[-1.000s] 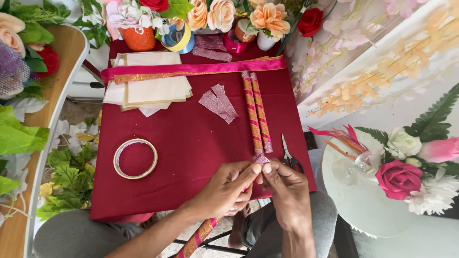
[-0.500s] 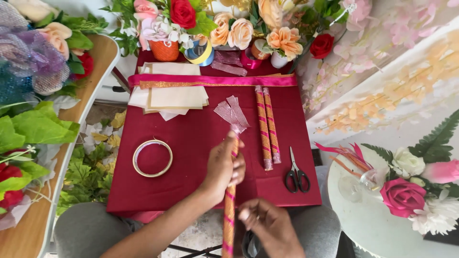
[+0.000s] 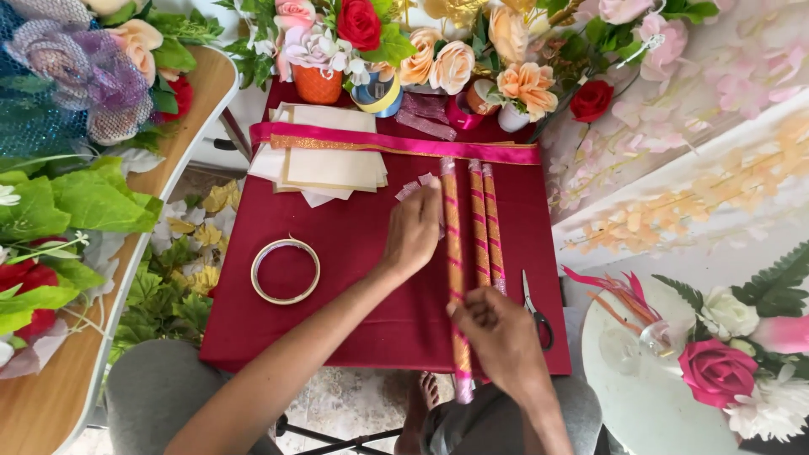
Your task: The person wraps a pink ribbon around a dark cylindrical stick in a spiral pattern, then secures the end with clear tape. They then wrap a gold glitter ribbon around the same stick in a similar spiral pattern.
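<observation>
A long stick wrapped in pink and gold ribbon (image 3: pixel 453 253) lies lengthwise on the dark red cloth (image 3: pixel 354 253). My left hand (image 3: pixel 413 232) rests on its upper part, fingers closed against it. My right hand (image 3: pixel 497 333) grips its lower part near the cloth's front edge. Two more wrapped sticks (image 3: pixel 484 227) lie just right of it, side by side. Small clear plastic pieces (image 3: pixel 415 187) show above my left hand.
A tape ring (image 3: pixel 286 270) lies at the left, scissors (image 3: pixel 534 307) at the right. Cream papers (image 3: pixel 324 164) and a pink ribbon band (image 3: pixel 404 143) cross the far end. Artificial flowers (image 3: pixel 438 50) and pots stand behind. A white round table (image 3: pixel 624 371) with flowers is at the right.
The stick has been brought down flat onto the cloth beside the two others. My left hand slid up along it, and my right hand rose to grip its lower part.
</observation>
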